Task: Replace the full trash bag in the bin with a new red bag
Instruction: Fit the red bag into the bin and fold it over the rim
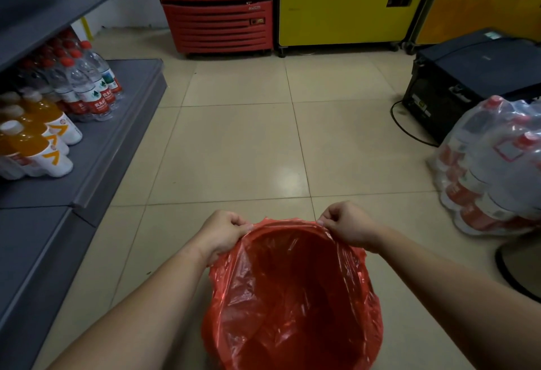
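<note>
one thin red plastic trash bag [292, 296], mouth open, near centre | two hands: left hand [224, 233], right hand [348, 227] | fingers clamped on far rim

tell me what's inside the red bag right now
Nothing shows inside the red bag: only bare, wrinkled red plastic down to the bottom. Both hands, left and right, pinch its far rim. The bin beneath is covered.

The bag [292, 296] is translucent red. The floor [234, 141] is beige tile with thin dark grout lines. One fridge [216, 18] is red, the next fridge [348, 15] yellow. The shelf [96, 147] is grey, carrying orange juice bottles [38, 141] with white caps and red-capped clear water bottles [87, 82].
</note>
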Tool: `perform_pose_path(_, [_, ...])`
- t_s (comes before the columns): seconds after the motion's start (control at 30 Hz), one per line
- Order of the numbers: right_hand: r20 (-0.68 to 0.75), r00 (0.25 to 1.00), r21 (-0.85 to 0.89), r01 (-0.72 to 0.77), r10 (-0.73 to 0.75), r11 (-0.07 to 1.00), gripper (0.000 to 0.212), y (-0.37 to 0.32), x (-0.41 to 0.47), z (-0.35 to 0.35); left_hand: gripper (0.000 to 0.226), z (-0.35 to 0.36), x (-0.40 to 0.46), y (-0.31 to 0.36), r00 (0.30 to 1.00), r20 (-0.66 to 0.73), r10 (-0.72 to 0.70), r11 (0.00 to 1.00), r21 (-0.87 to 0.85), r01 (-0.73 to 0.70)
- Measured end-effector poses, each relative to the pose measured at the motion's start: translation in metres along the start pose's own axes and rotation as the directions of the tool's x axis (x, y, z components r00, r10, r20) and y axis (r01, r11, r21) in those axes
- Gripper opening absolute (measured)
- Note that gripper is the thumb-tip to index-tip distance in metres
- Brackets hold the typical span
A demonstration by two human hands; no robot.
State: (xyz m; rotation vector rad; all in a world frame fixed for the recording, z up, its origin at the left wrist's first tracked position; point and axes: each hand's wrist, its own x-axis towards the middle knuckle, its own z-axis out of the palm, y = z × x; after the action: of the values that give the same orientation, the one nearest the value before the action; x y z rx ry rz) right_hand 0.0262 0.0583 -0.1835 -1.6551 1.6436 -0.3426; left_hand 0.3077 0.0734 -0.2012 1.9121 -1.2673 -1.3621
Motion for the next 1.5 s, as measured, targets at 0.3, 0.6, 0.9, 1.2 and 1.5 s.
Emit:
perform_pose_path(0.3, [0.131, 0.987, 0.159, -0.111, 0.090, 0.981, 0.028, 0.007, -0.010, -0.010, 0.028, -0.007, -0.004, -0.011, 0.987, 0.101, -0.129, 0.990, -0.036, 0.133])
perform_pose_path(0.6, [-0.126, 0.967, -0.215, -0.243, 0.220, 0.946, 0.075, 0.021, -0.092, -0.036, 0.080, -0.042, -0.082, -0.012, 0.985, 0.054, -0.166, 0.970, 0.187, 0.154])
perform_pose_path(0.9, [-0.149, 0.973, -0.362, -0.220, 0.177, 0.906, 0.036, 0.012, -0.118, -0.018, 0.031, -0.041, -0.107, -0.031, 0.991, -0.006, -0.132, 0.962, 0.242, 0.129])
perform_pose_path(1.2, [-0.124, 0.981, -0.285, -0.182, 0.152, 0.941, 0.031, 0.036, -0.125, -0.023, 0.033, -0.052, -0.112, -0.047, 0.999, -0.044, -0.025, 0.939, 0.342, 0.039])
perform_pose_path(1.5, [0.003, 0.990, -0.289, -0.133, 0.139, 0.948, 0.030, 0.061, -0.121, 0.001, 0.040, -0.038, -0.110, -0.061, 0.989, -0.144, 0.014, 0.866, 0.497, 0.060])
